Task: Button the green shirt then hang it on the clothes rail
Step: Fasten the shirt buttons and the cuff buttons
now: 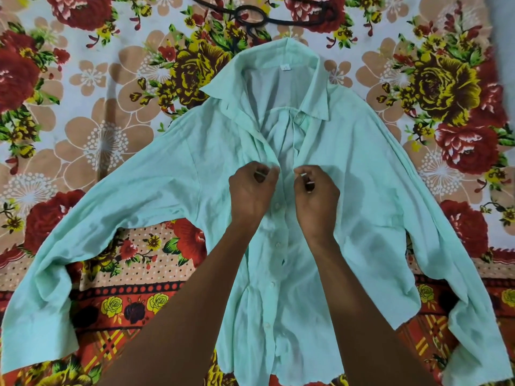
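Green shirt (362,190) spread flat on flowery bedsheet (83,107). Front edges pinched by left hand (252,190) and right hand (316,193), fingers closed on cloth. Lower buttons (271,285) done up.

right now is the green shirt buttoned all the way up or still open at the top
Open at the top. The green shirt gapes below the collar; both hands grip its edges there. Lower buttons look fastened.

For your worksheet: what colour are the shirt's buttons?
White, matching buttons on the shirt, head view.

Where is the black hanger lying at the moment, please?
In the head view, the black hanger lies at top centre on the floral bedsheet, just beyond the green shirt collar.
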